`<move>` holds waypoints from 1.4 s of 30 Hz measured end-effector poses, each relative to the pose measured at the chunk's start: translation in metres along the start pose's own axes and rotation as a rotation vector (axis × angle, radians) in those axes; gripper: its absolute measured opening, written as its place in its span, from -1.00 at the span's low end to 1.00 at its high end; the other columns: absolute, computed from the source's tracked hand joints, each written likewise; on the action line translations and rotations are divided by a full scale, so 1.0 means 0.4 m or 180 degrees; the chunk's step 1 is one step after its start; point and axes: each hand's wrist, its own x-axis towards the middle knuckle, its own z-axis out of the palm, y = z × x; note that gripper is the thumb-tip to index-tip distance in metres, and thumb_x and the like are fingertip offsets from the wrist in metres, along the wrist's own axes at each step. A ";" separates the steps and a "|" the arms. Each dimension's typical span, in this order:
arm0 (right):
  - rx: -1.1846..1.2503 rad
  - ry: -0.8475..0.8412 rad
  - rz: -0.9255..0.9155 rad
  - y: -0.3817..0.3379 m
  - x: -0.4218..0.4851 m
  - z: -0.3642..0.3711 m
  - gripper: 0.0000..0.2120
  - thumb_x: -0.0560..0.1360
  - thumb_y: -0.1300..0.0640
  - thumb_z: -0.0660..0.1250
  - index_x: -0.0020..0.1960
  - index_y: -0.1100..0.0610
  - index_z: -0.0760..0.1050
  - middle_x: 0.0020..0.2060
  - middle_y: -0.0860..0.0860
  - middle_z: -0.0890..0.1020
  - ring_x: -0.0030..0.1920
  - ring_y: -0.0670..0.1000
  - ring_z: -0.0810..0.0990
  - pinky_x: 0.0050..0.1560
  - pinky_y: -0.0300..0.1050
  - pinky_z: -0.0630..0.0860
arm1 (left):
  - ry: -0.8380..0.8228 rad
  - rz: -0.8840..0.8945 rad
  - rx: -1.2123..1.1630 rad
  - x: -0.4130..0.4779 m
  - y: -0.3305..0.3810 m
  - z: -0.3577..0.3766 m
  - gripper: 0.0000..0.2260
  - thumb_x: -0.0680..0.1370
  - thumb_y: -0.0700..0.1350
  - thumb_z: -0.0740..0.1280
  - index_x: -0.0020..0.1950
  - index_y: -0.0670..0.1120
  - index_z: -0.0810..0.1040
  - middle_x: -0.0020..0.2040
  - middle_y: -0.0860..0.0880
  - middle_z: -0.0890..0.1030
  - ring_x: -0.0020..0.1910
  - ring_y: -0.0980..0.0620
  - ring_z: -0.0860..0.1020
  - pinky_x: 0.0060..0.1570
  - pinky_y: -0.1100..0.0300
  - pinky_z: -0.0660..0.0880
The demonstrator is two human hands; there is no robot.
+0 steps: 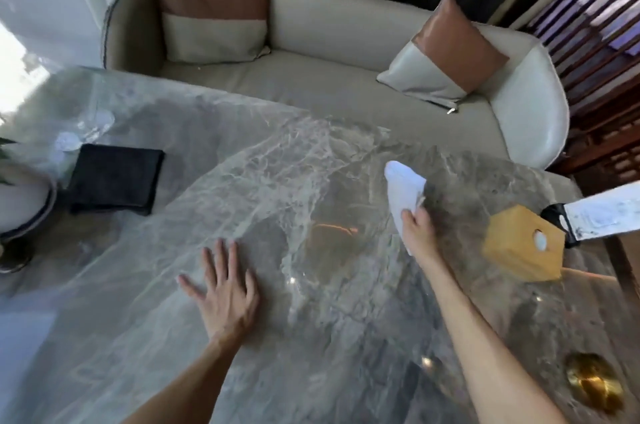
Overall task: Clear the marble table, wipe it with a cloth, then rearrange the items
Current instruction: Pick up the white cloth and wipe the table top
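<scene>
1. Nearest the camera, two bare forearms reach out over the glossy grey marble worktop, a rounded slab veined in white and shiny with reflections.
2. Left hand lies flat, palm down, on the worktop, its fingers spread apart and gripping nothing.
3. Right hand has its fingers closed on a white soft cloth, which lies crumpled against the marble toward the far right of the worktop.
4. Just right of that hand stands a tan, boxy tissue holder with a round hole in its face; something white shows inside the hole.
5. At the near right edge sits a round, shiny brass-coloured object; its shape is too blurred to tell further.
6. Well apart on the left lies a folded black cloth, matte and square, flat on the marble.
7. Beside it at the left edge is a pale round pot with green leaves in it.
8. Beyond the worktop runs a curved cream leather sofa carrying two brown-and-cream cushions.
</scene>
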 end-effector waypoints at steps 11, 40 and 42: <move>-0.0549 -0.1822 -0.0608 0.076 -0.073 0.166 -0.59 0.62 -0.08 0.15 0.44 -0.02 0.32 0.40 -0.08 0.43 0.42 -0.12 0.36 0.33 -0.34 0.20 | 0.0116 -0.0085 0.0019 0.020 0.001 -0.002 -0.37 0.54 0.12 -0.01 0.59 0.02 -0.09 0.61 0.06 -0.09 0.58 -0.03 -0.18 0.40 -0.43 -0.21; -0.2510 -0.0468 -0.1945 0.126 -0.061 0.341 -0.43 0.55 -0.33 0.04 0.52 -0.26 0.08 0.57 -0.11 0.10 0.57 0.06 0.04 0.51 0.29 -0.02 | 0.0105 -0.0215 0.0114 0.020 0.022 -0.004 -0.37 0.55 0.09 0.02 0.59 0.04 -0.12 0.61 0.05 -0.12 0.58 -0.02 -0.22 0.41 -0.42 -0.20; -0.2726 -0.0450 -0.2000 0.162 -0.071 0.322 -0.39 0.52 -0.37 0.05 0.53 -0.25 0.08 0.58 -0.08 0.10 0.58 0.08 0.03 0.50 0.32 0.00 | 0.0110 -0.0236 0.0129 0.020 0.022 -0.004 -0.37 0.55 0.09 0.02 0.59 0.04 -0.12 0.61 0.04 -0.12 0.58 -0.02 -0.23 0.41 -0.42 -0.20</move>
